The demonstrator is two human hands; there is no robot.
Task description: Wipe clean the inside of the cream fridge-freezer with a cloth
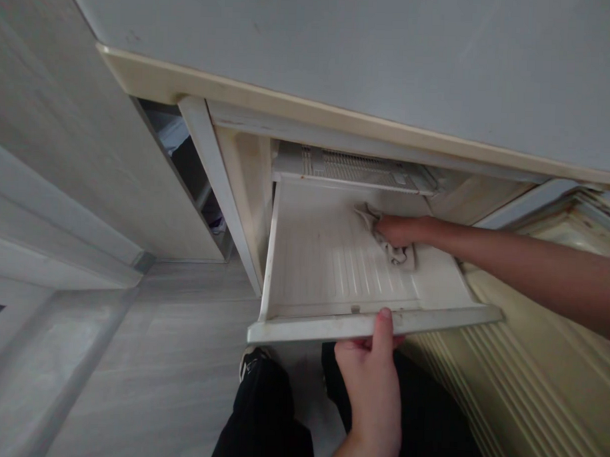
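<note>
A white plastic tray (314, 255) is pulled partway out of a small open fridge, under a vented panel (352, 169). My left hand (374, 377) grips the tray's front lip, thumb on top and fingers underneath. From the right, my right hand (397, 230) reaches onto the tray's ribbed floor. It is closed on a crumpled pale cloth (395, 253) pressed against the tray near its back right part.
The fridge's flat grey top (371, 51) overhangs the tray. The open fridge door (520, 356), ribbed inside, stands to the right. My dark trouser legs (268, 414) and a shoe are below the tray. A wall and grey wood floor (145, 356) lie to the left.
</note>
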